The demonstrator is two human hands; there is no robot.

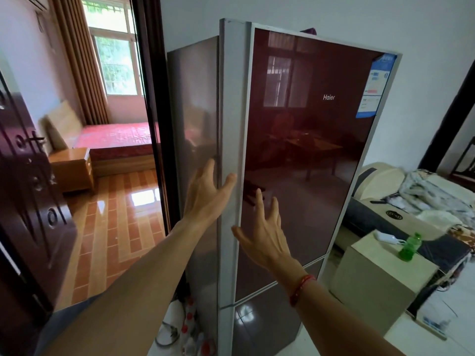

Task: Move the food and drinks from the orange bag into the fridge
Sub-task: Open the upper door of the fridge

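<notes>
By the fridge door (308,150), left hand (205,199) and right hand (264,235), fingers (259,201) spread, holding nothing

1. Bare left hand (205,194) and right hand (264,232); both forearms bare as well.
2. Right wrist, lower right of centre: thin red bracelet (300,289), cord or small beads, cannot tell which.
3. Left upper arm, lower left corner of frame: edge of a grey-blue sleeve (74,319), blurred, plain.

Both bare arms reach forward and up, the left hand (208,196) higher with straight fingers (209,170) and thumb spread wide, the right hand (266,232) just beside it, splayed, holding nothing.
</notes>
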